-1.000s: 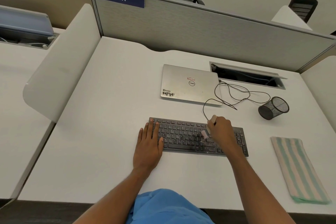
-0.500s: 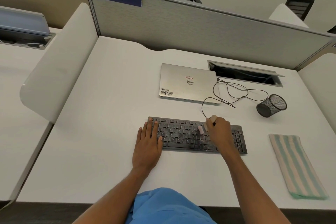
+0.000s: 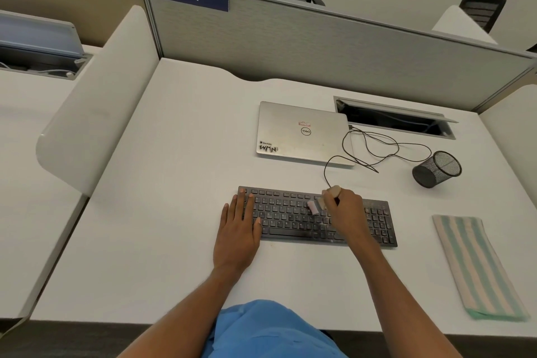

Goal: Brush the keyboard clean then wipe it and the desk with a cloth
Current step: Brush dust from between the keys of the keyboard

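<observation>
A black keyboard [image 3: 316,216] lies on a white desk [image 3: 174,183], in front of a closed silver laptop [image 3: 302,132]. The left hand [image 3: 236,229] rests flat with straight fingers on the keyboard's left end, while the right hand [image 3: 345,211] grips a small brush [image 3: 315,206] over the middle keys. A striped cloth [image 3: 476,264] lies well to the right.

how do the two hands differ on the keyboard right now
The left hand lies flat with straight fingers, while the right hand is curled. The left hand holds nothing; the right hand grips a brush with its bristles down on the keys. The left hand rests on the left end of the keyboard, the right hand over its middle-right keys. Both are bare and at the same keyboard.
</observation>
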The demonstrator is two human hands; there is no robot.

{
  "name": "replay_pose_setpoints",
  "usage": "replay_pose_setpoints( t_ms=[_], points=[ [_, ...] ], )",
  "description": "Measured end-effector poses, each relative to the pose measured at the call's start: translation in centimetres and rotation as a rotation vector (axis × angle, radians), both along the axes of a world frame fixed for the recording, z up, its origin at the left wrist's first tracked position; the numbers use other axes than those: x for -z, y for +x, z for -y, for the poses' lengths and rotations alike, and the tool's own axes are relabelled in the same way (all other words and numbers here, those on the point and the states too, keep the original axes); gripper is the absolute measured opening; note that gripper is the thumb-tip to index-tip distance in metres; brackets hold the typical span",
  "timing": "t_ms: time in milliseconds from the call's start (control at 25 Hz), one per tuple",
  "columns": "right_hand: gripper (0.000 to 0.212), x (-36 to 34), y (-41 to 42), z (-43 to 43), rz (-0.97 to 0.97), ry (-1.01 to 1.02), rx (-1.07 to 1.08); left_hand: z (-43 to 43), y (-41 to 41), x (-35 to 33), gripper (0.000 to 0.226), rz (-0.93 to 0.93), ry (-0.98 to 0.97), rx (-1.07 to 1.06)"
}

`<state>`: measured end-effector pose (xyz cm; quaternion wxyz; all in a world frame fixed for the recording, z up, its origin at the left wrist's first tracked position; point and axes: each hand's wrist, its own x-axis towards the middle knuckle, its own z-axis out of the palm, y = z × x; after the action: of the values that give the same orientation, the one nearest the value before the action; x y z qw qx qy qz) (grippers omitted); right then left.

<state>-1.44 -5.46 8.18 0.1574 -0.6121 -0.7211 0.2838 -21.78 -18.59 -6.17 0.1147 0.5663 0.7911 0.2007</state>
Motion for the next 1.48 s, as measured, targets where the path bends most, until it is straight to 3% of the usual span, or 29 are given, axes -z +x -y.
replay_pose_setpoints(
  t_ms=[160,320,480,720,840,1080,1240,1360,1480],
  points=[
    [0.038,-0.2,-0.8,0.8,-0.041,-0.026,-0.052,0.0,0.0,0.0,0.064,0.002,-0.01,0.001],
    [0.042,-0.5,-1.0,0.5,0.101,-0.043,-0.024,0.0,0.0,0.0,0.064,-0.003,-0.006,0.002],
    [0.043,-0.8,-1.7,0.8,-0.006,-0.019,0.01,0.0,0.0,-0.1,0.064,-0.002,-0.002,0.004],
    [0.046,-0.6,-2.0,0.9,0.115,-0.06,-0.006,0.0,0.0,-0.1,0.064,-0.002,-0.004,0.0],
    [0.044,-0.7,-2.4,0.9,0.029,-0.023,0.019,0.0,0.0,0.0,0.064,-0.006,-0.004,0.005],
    [0.04,-1.1,-1.9,0.9,0.152,-0.088,-0.013,0.0,-0.1,0.2,0.064,0.001,-0.006,-0.002],
    [0.034,-1.8,-2.5,1.1,0.022,-0.101,-0.099,0.0,-0.1,0.1,0.064,-0.002,-0.006,0.004],
    [0.033,-1.6,-3.0,1.5,0.067,-0.154,-0.232,-0.1,0.0,0.0,0.064,0.003,0.001,0.004],
    [0.035,-1.7,-1.9,0.8,0.08,-0.181,-0.185,0.0,0.0,0.0,0.064,0.005,0.0,0.006]
  ],
)
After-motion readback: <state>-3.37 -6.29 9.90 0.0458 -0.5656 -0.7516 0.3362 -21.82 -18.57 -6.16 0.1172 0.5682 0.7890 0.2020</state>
